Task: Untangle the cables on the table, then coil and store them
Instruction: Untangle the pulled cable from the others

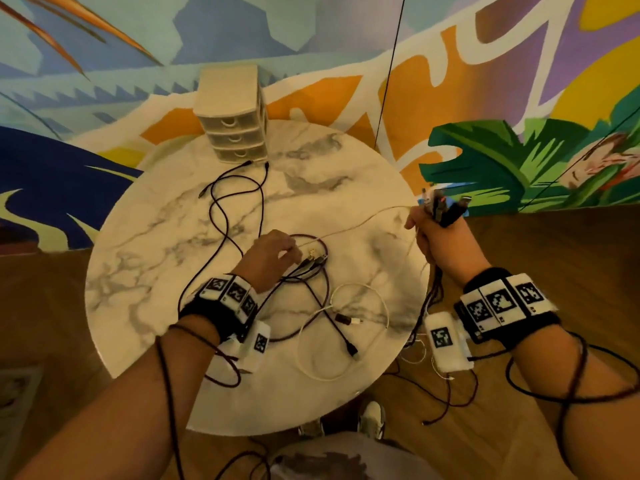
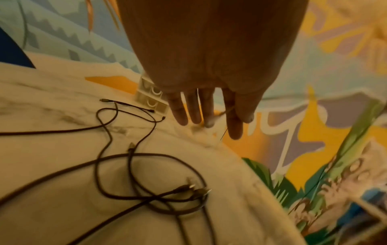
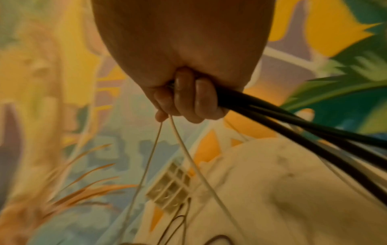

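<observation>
Marble surface (image 1: 138, 271), mid-frame: our left grip (image 1: 272, 252) pinches the white cable (image 1: 343, 230), whose long axis runs taut up and right to our right grip (image 1: 438, 237). That grip is clamped on a bundle of plug ends (image 1: 441, 209) pointing toward the top of the frame. We judge the white cable is best drawn slowly along that line, lifted clear of the dark cables (image 2: 155, 154) looped at centre.

Head view down over table (image 1: 156, 254); both wrist views close, toward drawers (image 2: 148, 102).

The left hand (image 1: 273, 256) and right hand (image 1: 441, 245) are bare; each wrist wears a black fabric band (image 1: 196, 315) with white patterned tags (image 1: 497, 303).
</observation>
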`<state>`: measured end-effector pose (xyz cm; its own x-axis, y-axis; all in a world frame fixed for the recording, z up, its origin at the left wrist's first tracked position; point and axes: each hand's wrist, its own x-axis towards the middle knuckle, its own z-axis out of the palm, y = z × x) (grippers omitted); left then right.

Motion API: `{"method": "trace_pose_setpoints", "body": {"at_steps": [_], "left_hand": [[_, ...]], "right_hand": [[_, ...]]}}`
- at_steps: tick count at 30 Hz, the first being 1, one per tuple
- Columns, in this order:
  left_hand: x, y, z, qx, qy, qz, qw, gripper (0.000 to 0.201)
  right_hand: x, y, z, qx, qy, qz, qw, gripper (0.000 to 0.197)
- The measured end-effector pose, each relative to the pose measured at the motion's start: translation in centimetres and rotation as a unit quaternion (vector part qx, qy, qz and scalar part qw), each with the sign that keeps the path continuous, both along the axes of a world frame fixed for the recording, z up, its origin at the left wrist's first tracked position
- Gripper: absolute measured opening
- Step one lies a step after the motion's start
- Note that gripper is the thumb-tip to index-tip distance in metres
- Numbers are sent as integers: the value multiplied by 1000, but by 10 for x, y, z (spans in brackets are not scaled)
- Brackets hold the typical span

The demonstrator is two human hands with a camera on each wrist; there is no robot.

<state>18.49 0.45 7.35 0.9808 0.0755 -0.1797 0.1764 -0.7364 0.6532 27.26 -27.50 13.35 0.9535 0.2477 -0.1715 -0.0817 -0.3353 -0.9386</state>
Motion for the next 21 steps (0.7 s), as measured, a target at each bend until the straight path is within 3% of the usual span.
{"method": "trace_pose_setpoints", "body": {"at_steps": [2, 4, 8, 12, 15, 18, 21], "left_hand": [[3, -10, 17, -95, 37, 11, 995, 26], [5, -22, 32, -165, 46, 35, 985, 23], [13, -52, 61, -293, -31, 108, 950, 5], [25, -70, 90, -374, -89, 111, 917, 14], [27, -87, 103, -345, -83, 48, 934, 12], [29, -102, 110, -239, -87, -19, 967, 16], [30, -112, 117, -136, -99, -47, 985, 16]], "right_hand": [[5, -22, -25, -27, 26, -78, 996, 32], [2, -41, -48, -70, 54, -82, 993, 33], [-13, -54, -72, -75, 107, -22, 991, 26], [-15, -56, -69, -72, 96, -104, 987, 26], [-12, -44, -33, -33, 4, -164, 986, 32], [-9, -28, 11, 12, -81, -152, 985, 26], [-12, -18, 35, 53, -104, -105, 988, 24]]}}
